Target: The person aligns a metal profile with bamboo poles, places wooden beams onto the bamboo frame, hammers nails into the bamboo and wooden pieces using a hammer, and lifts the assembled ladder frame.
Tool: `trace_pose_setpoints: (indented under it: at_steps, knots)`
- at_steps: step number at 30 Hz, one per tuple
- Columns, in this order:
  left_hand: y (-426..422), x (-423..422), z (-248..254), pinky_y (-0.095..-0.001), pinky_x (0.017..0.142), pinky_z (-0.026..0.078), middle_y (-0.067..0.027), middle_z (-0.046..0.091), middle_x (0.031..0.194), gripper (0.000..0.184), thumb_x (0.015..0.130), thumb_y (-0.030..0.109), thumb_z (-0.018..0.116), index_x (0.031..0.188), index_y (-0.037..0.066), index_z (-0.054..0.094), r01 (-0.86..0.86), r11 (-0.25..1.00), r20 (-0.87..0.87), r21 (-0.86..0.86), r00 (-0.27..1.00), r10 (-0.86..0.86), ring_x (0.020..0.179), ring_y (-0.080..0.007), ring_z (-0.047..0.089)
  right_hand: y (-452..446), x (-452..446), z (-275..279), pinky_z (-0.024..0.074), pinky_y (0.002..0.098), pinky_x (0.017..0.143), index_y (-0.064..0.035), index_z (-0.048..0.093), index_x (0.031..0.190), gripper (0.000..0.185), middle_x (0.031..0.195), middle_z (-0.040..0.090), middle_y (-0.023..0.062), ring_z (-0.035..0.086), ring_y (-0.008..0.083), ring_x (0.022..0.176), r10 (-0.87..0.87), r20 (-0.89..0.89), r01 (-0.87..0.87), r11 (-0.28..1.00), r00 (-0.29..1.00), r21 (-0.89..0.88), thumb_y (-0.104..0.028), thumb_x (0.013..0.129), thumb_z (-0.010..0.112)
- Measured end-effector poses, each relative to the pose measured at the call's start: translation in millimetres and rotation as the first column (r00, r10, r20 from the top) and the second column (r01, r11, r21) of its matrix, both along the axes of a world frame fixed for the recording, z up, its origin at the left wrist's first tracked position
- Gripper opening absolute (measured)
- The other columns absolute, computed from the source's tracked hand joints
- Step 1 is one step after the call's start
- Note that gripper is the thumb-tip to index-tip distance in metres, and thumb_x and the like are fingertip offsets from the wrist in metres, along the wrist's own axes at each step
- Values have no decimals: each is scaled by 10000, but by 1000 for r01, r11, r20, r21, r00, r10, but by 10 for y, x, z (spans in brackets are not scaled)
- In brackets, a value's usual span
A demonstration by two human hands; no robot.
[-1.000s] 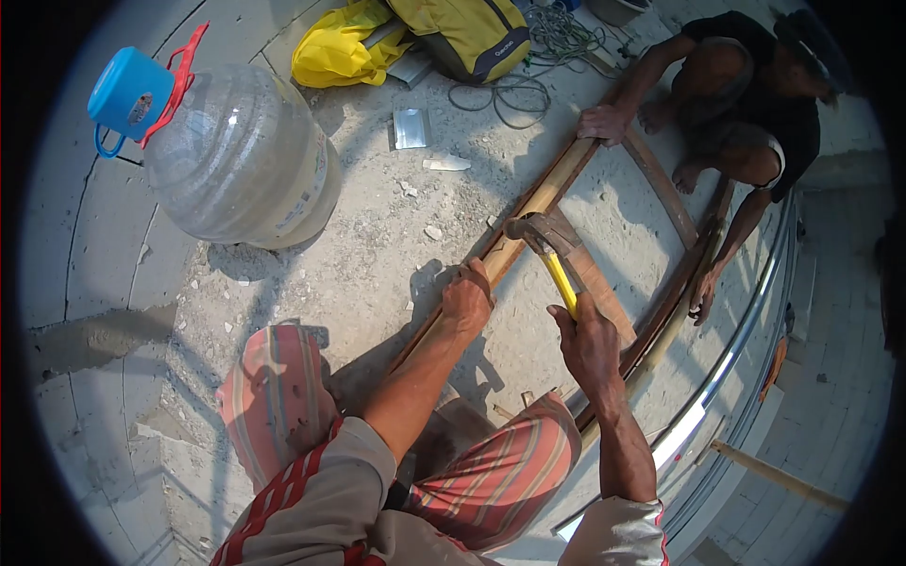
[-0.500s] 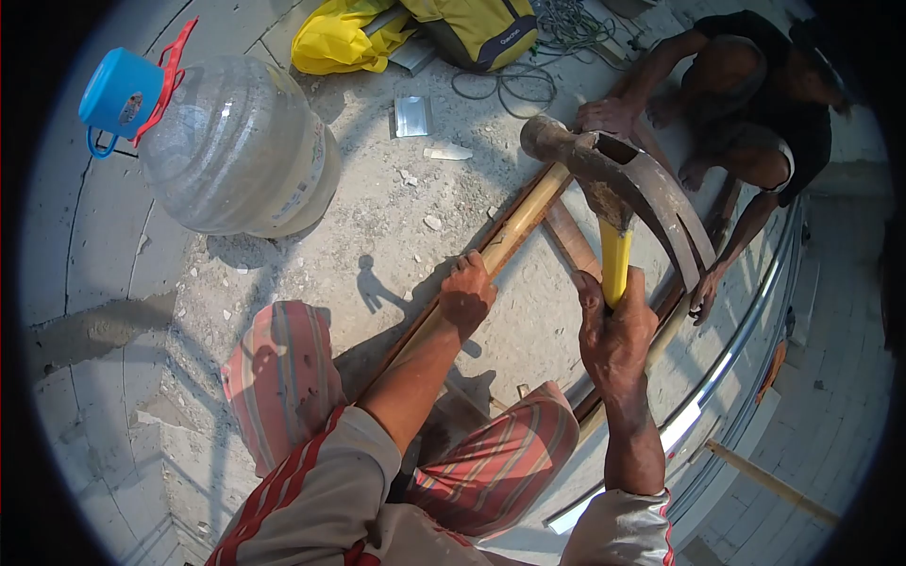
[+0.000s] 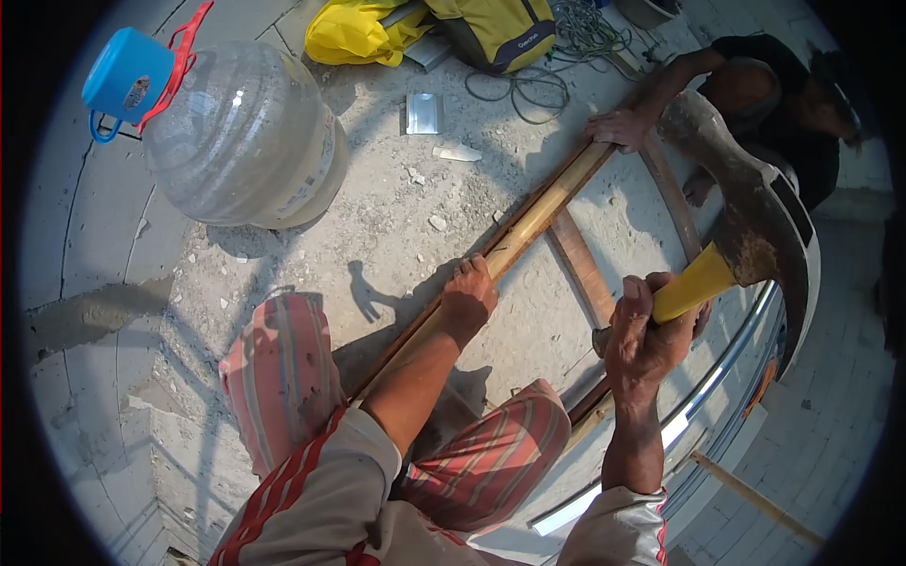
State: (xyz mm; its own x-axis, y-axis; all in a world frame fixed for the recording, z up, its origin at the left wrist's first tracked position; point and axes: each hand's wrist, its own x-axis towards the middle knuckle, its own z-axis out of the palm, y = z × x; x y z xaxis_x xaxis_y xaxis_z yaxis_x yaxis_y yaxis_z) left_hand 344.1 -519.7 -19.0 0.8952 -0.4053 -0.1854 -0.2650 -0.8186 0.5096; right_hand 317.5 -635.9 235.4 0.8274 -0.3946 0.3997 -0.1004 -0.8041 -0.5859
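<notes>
My left hand (image 3: 468, 298) is closed round the long wooden rail (image 3: 540, 213) of a ladder-like frame lying on the floor. In my right hand (image 3: 647, 341) is a hammer (image 3: 755, 226), gripped by its yellow handle and raised close to the camera, its rusty head up and to the right. The hammer touches nothing but my hand. A wooden crosspiece (image 3: 582, 268) joins the rail between my hands and the far end. Another person's hand (image 3: 618, 128) rests on the rail's far end.
A large clear bottle (image 3: 247, 141) with a blue cap stands at the left. A yellow backpack (image 3: 493, 30) and tangled cord (image 3: 590, 38) lie at the top. The other person (image 3: 755, 94) crouches at the upper right. Metal profiles (image 3: 722, 363) lie at the right.
My right hand has lifted the hammer from the rail, then swung it farther up and right, nearer the camera. My left hand has stayed on the rail.
</notes>
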Motion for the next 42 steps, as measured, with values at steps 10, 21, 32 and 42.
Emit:
trace_pose_setpoints:
  at_steps: [10,21,32,42]
  knots:
    - [-26,21,22,-357,708,551,-158,608,952,490,724,232,761,1061,4,487,-24,999,5,36,1000,24,884,-291,650,-185,-257,-538,446,363,486,-11,476,889,279,604,543,187,558,267,494,11,-509,24,998,861,63,-181,884,698]
    - [-29,49,-34,-429,743,555,-202,611,998,458,748,204,702,1089,-24,500,-37,999,-109,25,993,40,915,-348,646,-292,-549,-1125,438,453,483,7,461,901,289,650,566,263,582,419,550,30,-712,-145,984,701,-101,-207,906,655]
    - [-36,98,110,-441,754,553,-225,606,1037,589,741,278,721,1171,-3,433,-128,988,-218,90,965,145,886,-367,665,56,-33,195,399,248,512,7,527,907,209,678,538,39,444,97,531,-86,334,-77,892,939,446,-141,906,674]
    - [-63,263,82,-445,730,565,-197,622,957,552,691,350,781,1023,-1,515,-110,994,-162,-6,981,107,809,-366,682,-155,-335,-750,458,385,507,5,494,884,271,659,587,194,575,317,543,41,-418,4,994,908,107,-191,892,682]
